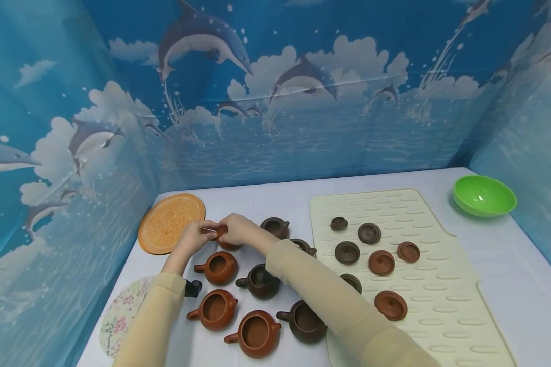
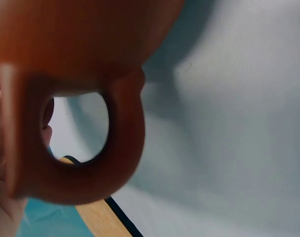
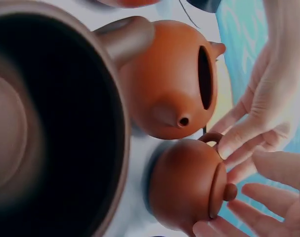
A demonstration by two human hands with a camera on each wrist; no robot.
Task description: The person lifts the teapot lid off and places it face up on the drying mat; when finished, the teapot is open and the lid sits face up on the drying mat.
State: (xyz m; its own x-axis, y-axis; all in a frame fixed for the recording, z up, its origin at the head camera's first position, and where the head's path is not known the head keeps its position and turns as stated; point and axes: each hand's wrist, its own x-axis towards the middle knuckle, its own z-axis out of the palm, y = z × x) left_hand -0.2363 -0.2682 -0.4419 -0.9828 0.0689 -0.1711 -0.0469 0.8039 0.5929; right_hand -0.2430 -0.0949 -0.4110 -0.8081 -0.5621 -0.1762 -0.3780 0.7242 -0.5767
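A reddish-brown clay teapot [image 3: 182, 182] stands at the far left of the table, its knobbed lid [image 3: 218, 190] seated on top. My left hand [image 1: 192, 240] pinches the teapot's handle. The fingers of my right hand [image 1: 240, 229] are spread around the lid's knob [image 3: 230, 192], some fingertips touching the pot's side by the spout. Beside this pot is a lidless orange-brown teapot [image 1: 217, 269]. In the left wrist view, another pot's handle [image 2: 132, 133] looms close and hides much of the left hand.
Several lidless teapots, such as a dark one [image 1: 264, 283] and a reddish one [image 1: 257, 334], stand nearer. Loose lids [image 1: 381, 262] lie on the cream mat [image 1: 459, 300] at right. A green bowl [image 1: 484, 196], an orange round mat [image 1: 172, 224] and a floral mat [image 1: 119, 316] edge the table.
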